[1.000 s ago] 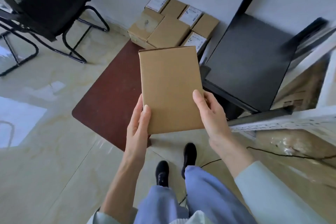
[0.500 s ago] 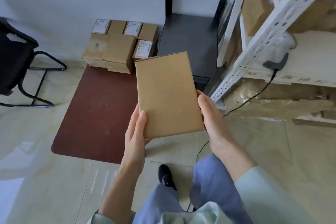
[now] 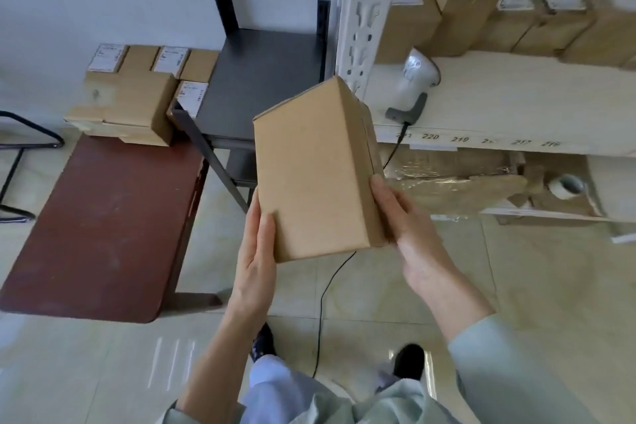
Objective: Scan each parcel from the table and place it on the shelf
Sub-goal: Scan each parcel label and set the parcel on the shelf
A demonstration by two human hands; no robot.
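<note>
I hold a plain brown cardboard parcel (image 3: 315, 172) in mid-air with both hands, its blank broad face toward me. My left hand (image 3: 256, 251) grips its lower left corner, thumb on the front. My right hand (image 3: 409, 227) grips its lower right side, thumb along the edge. A white handheld scanner (image 3: 414, 79) lies on the white shelf (image 3: 516, 107), just right of the parcel's top. Several labelled parcels (image 3: 509, 10) stand in a row at the back of that shelf. More parcels (image 3: 127, 103) sit on the far end of the dark red table (image 3: 103, 227).
A black rack (image 3: 261, 79) stands between the table and the shelf's white perforated post (image 3: 364, 10). The scanner's black cable (image 3: 327, 303) runs down across the tiled floor by my feet. Wrapped cardboard and a tape roll (image 3: 564, 186) lie on the lower shelf. A chair frame (image 3: 20, 162) is at the left.
My view has swung right from the table toward the shelf, which now fills the upper right. The parcel has tilted and moved nearer the scanner, still held by both hands.
</note>
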